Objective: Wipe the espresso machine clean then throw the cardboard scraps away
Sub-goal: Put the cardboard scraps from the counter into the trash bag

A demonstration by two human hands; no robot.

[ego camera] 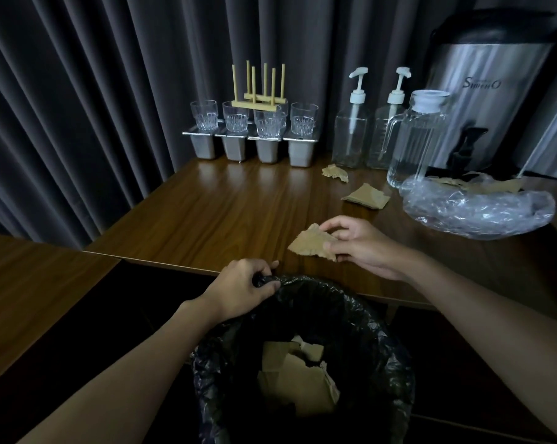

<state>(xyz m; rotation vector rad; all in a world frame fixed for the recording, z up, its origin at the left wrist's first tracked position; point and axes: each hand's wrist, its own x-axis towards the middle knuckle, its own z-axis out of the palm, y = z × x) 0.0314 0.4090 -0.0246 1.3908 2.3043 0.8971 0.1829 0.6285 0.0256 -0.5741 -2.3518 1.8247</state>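
Your right hand (357,248) fingers clamped on scrap (312,242) above tabletop (206,200), left hand (241,285) gripping bin bag (379,354) rim. Loose pinch = scrap probably drops short, misses bin. Two more scraps (366,196) waiting.

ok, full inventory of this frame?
table: one, brown wood, centre
curtain: one, dark grey, behind table
bin liner: one, black, below table edge
binned cardboard: several pieces, tan, inside bin liner
loose cardboard scraps: two, tan, table centre-right
held cardboard scrap: one, tan, over table edge
plastic bag: one, clear, table right, cardboard behind
steel containers: four, silver, table back
glass tumblers: at least four, clear, atop steel containers
wooden rack: one, pale, atop tumblers
pump bottles: two, clear, white pumps, table back
glass pitcher: one, clear, white lid, beside pump bottles
steel dispenser: one, silver, black tap, back right
left hand: grips bin liner rim
right hand: pinches held cardboard scrap
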